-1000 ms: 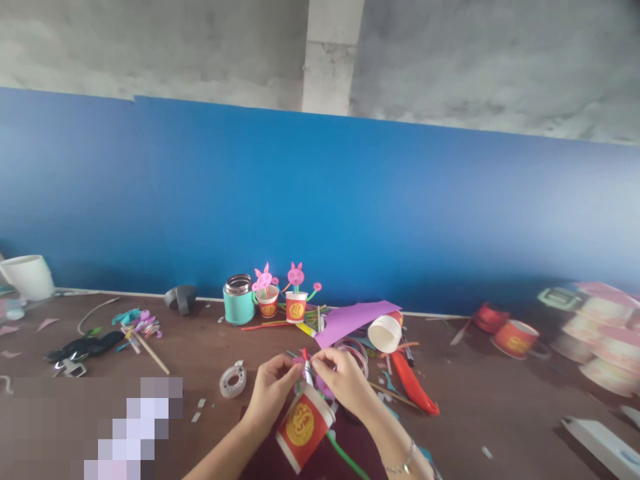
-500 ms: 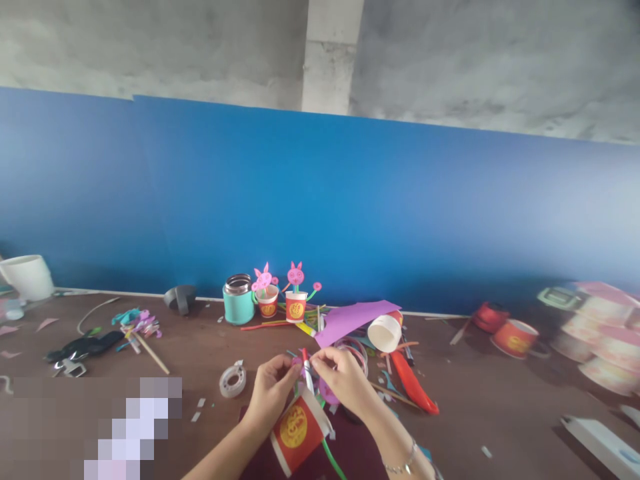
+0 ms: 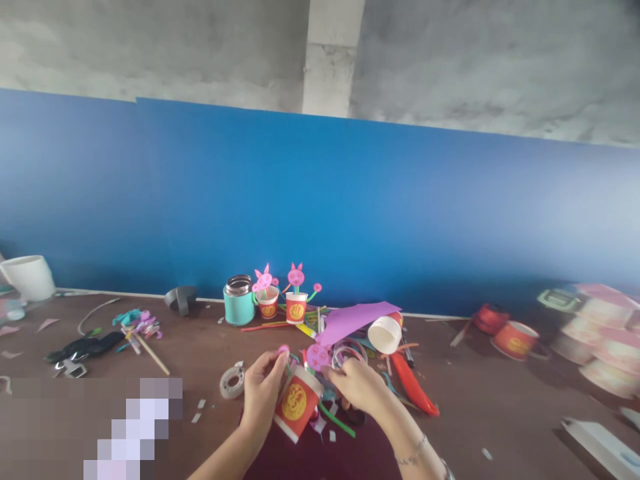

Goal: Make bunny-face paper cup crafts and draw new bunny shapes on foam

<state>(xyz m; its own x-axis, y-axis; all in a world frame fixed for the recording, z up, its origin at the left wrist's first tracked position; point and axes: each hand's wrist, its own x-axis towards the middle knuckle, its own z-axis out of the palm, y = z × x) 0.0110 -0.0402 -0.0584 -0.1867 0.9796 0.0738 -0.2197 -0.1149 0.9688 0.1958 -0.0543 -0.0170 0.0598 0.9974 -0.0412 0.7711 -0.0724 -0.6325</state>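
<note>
A red paper cup (image 3: 295, 402) with a yellow emblem hangs tilted between my hands. My left hand (image 3: 263, 383) is beside it, thumb and forefinger pinching a small pink paper disc (image 3: 283, 349) at the top of a green stem. At the cup's other side, a larger pink paper cutout (image 3: 317, 357) with drawn marks meets the fingertips of my right hand (image 3: 356, 383), which are closed at its edge. A green pipe cleaner (image 3: 339, 420) sticks out below the cup toward the right. My right fingers partly hide what lies behind them.
Two finished-looking cup figures with pink heads, one a red cup (image 3: 296, 309), stand by a turquoise flask (image 3: 239, 303). Purple paper (image 3: 350, 320), a fallen cup (image 3: 385, 333) and a red bundle (image 3: 414, 385) lie right. A tape roll (image 3: 232, 382) rests left.
The red-and-white marker is no longer between my hands. My right hand has moved down to the pink cutout's edge, and my left now pinches the small disc. The cup has shifted slightly upward.
</note>
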